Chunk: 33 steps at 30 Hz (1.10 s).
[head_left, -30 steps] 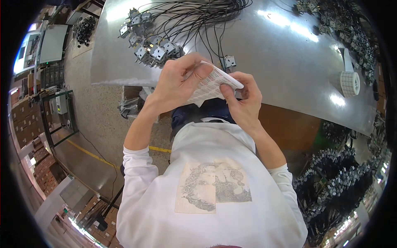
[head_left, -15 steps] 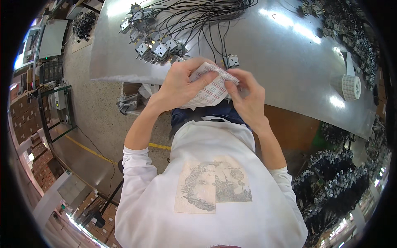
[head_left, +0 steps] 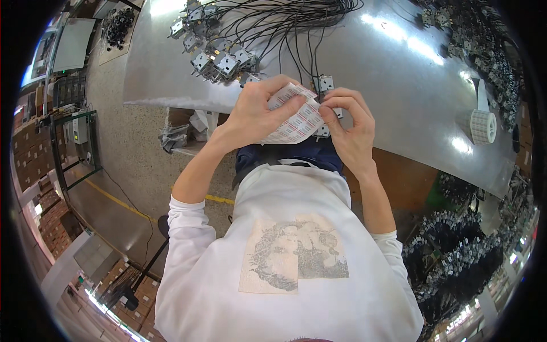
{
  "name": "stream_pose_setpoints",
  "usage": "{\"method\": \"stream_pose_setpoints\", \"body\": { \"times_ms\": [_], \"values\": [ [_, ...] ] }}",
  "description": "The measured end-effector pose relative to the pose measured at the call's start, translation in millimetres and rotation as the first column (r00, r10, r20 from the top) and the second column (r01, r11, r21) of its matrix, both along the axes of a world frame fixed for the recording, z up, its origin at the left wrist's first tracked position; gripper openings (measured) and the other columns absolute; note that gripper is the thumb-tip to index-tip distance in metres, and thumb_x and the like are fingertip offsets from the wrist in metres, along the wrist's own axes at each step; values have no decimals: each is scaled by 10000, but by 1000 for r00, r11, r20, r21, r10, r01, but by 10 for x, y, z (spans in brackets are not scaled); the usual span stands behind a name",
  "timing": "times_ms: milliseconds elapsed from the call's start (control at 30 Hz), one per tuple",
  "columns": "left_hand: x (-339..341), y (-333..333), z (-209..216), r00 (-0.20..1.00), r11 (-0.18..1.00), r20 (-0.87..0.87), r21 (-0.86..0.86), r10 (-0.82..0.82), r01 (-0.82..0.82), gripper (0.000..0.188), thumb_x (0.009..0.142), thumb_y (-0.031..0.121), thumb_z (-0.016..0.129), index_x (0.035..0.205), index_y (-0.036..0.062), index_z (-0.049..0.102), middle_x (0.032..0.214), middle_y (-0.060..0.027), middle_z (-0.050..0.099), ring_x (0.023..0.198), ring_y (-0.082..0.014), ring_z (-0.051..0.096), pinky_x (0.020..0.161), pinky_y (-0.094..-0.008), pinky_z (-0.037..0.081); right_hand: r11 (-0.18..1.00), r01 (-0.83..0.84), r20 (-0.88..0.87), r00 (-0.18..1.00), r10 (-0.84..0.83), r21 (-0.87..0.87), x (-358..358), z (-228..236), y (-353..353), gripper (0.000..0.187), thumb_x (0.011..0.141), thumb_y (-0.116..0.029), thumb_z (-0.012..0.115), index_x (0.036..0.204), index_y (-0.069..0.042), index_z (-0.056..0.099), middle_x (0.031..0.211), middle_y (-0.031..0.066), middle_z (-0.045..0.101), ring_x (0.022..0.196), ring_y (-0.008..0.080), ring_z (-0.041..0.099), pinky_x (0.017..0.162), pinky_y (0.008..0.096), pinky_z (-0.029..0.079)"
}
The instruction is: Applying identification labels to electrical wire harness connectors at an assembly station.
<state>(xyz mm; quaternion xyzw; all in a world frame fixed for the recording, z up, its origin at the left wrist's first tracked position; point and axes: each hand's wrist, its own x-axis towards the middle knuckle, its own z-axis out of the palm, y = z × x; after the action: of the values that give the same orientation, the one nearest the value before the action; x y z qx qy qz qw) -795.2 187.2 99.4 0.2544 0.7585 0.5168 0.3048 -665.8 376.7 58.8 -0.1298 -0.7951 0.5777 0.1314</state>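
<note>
A white sheet of labels (head_left: 293, 126) with rows of red and dark print hangs bent in front of me, over the table's near edge. My left hand (head_left: 256, 111) grips it, thumb lying across the front and fingers behind. At the sheet's right edge my right hand (head_left: 350, 122) is closed, thumb and bent forefinger drawn together; whether a single label sits between them is too small to tell. Just behind the right hand lies a small silver metal box (head_left: 326, 83) with a black cable. More silver parts show below it, partly hidden by the hand.
On the metal table (head_left: 393, 97) a pile of silver boxes (head_left: 225, 64) lies at left, joined to a bundle of black cables (head_left: 285, 17). A roll of labels (head_left: 483, 126) stands at right. Racks of cabled parts (head_left: 456, 251) fill the lower right.
My right hand has shifted slightly right, and its fingers have drawn back from over the sheet. The sheet has tilted a little. More silver parts now show behind the right hand.
</note>
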Motion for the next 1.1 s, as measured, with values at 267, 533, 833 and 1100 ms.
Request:
{"method": "stream_pose_setpoints", "body": {
  "times_ms": [267, 533, 833, 1100],
  "values": [
    [15, 46, -36, 999, 998, -6, -43, -40, 40, 318, 1062, 248, 670, 1273, 17, 725, 1001, -134, 799, 891, -173, 754, 824, -331, 584, 926, 86, -131, 981, -143, -368, -175, -16, -89, 376, 955, -42, 783, 1309, -58, 657, 1191, 72, 708, 1102, 167, 677, 985, 334, 540],
    [28, 25, -175, 999, 998, 14, 52, -31, 30, 361, 1141, 287, 520, 1350, 15, 633, 1009, -175, 773, 904, -247, 739, 851, -375, 567, 928, 54, -22, 998, -67, -369, -146, 6, -90, 795, 973, -105, 815, 1586, -44, 312, 1069, 123, 748, 1085, 214, 721, 1069, 391, 530],
    [59, 78, -90, 996, 993, -42, -98, -73, 69, 345, 1135, 341, 538, 1134, 8, 630, 843, -201, 715, 769, -344, 690, 729, -431, 522, 839, 75, -60, 990, -127, -540, -248, 61, -112, 995, 904, -14, 854, 1656, -144, 215, 1468, 200, 527, 1071, 240, 740, 897, 348, 631],
    [153, 107, -153, 960, 912, 34, -304, -277, 274, 339, 1081, 317, 622, 958, 4, 658, 860, -174, 710, 838, -372, 697, 731, -442, 524, 872, 58, -84, 990, -113, -486, -154, -75, 303, 1002, 902, 45, 826, 1666, -143, 205, 1351, 165, 601, 1050, 210, 729, 912, 345, 627]
  ]
}}
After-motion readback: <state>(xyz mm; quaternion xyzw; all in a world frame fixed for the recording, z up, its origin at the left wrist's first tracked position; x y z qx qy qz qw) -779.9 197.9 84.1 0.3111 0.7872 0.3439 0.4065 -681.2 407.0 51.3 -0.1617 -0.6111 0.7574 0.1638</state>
